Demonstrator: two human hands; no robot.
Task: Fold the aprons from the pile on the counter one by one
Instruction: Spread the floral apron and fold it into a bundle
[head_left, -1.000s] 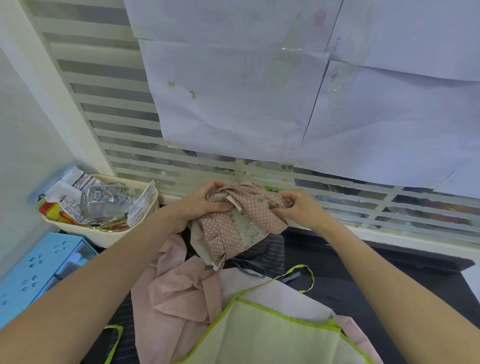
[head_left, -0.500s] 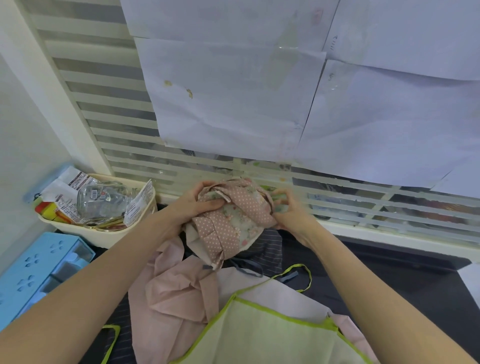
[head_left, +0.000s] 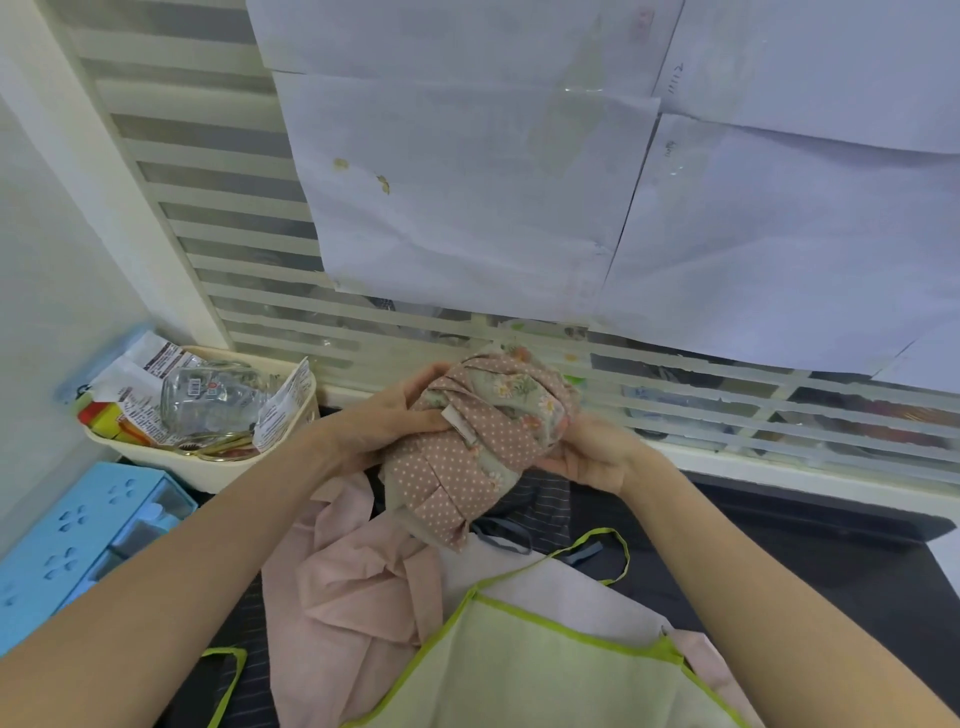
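Both hands, the left hand (head_left: 387, 423) and right hand (head_left: 589, 454), curl their fingers round a bundled dotted apron (head_left: 478, 447) held above the desk (head_left: 831, 566), its long axis slanting from near-left to far-right; several aprons (head_left: 363, 587) still lie unfolded below, so most work seemingly remains.

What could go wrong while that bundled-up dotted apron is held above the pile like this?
1. The pink polka-dot and floral apron is a loose bundle between the left hand and right hand; its hanging lower corner could unroll and spoil the fold.
2. That corner dangles near the dark striped apron's blue-grey tie and might snag it.
3. A wide swing left might knock the cream plastic basket holding a clear glass jar.
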